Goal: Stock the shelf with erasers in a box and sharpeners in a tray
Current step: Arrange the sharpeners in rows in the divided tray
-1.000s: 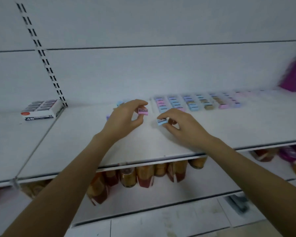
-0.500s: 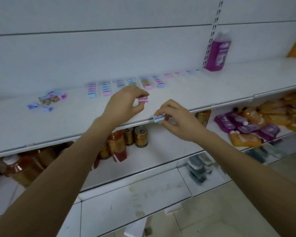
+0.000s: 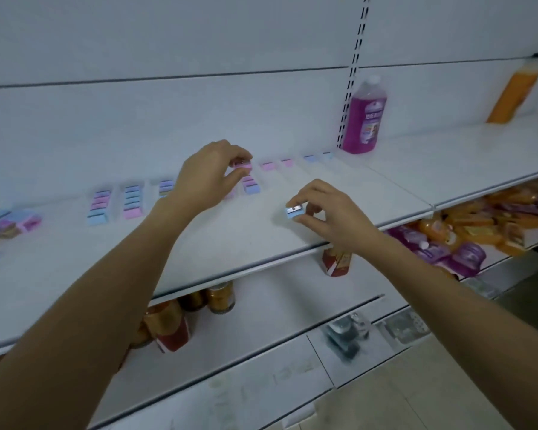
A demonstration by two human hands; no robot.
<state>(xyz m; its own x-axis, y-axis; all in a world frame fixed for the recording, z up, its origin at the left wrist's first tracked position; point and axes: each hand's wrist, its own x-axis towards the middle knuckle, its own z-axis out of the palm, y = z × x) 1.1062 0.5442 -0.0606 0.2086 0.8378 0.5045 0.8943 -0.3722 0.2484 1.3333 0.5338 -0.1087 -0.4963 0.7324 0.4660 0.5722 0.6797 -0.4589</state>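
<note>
My left hand [image 3: 207,178] pinches a pink sharpener [image 3: 242,164] between thumb and fingertips, just above the back rows on the white shelf [image 3: 199,243]. My right hand [image 3: 326,214] pinches a blue sharpener [image 3: 294,211] with its metal blade up, over the shelf's front part. Rows of pastel sharpeners [image 3: 131,201] stand in short columns along the shelf; my left hand hides part of them. A few single sharpeners [image 3: 288,162] continue the line to the right. A loose heap of sharpeners [image 3: 10,223] lies at the far left.
A purple liquid bottle [image 3: 365,117] stands at the back beside the slotted upright, an orange bottle [image 3: 513,94] further right. Below are jars [image 3: 168,327] and a pile of orange and purple packets [image 3: 485,231]. The floor shows at bottom right.
The view has swung right, so the eraser box left the frame. Both hands carried their sharpeners rightward along the shelf; the left now reaches the back rows.
</note>
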